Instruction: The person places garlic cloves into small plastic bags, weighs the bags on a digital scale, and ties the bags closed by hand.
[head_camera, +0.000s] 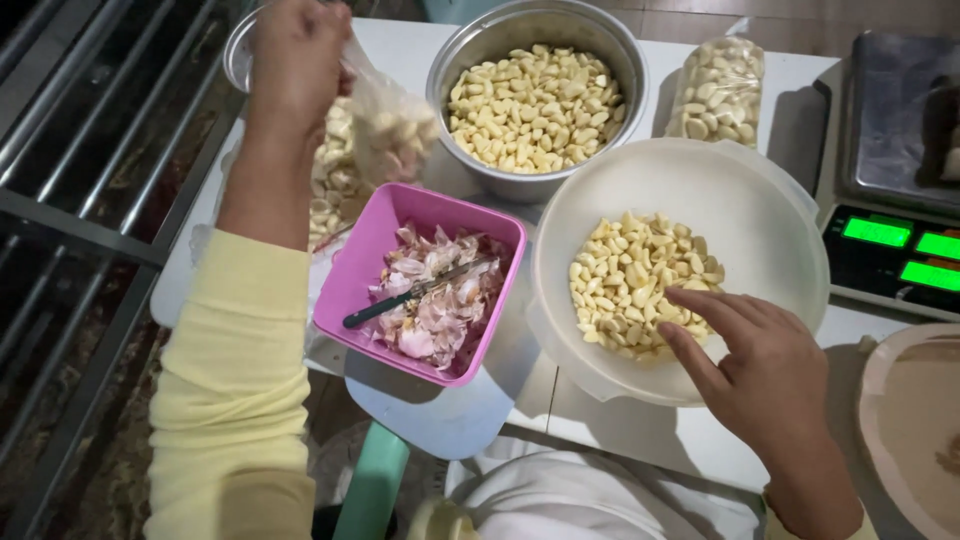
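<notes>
While left fingers (300, 50) pinch the bag (385, 125), right fingers (700, 320) spread open inside the bowl rim (560, 215)

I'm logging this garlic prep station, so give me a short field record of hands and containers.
left hand: raised, gripping a clear plastic bag of peeled garlic
right hand: fingers in the white round plastic bowl of cloves
pink square tub: garlic skins and a dark-handled knife
steel pot: peeled cloves
digital scale: lit green display
</notes>
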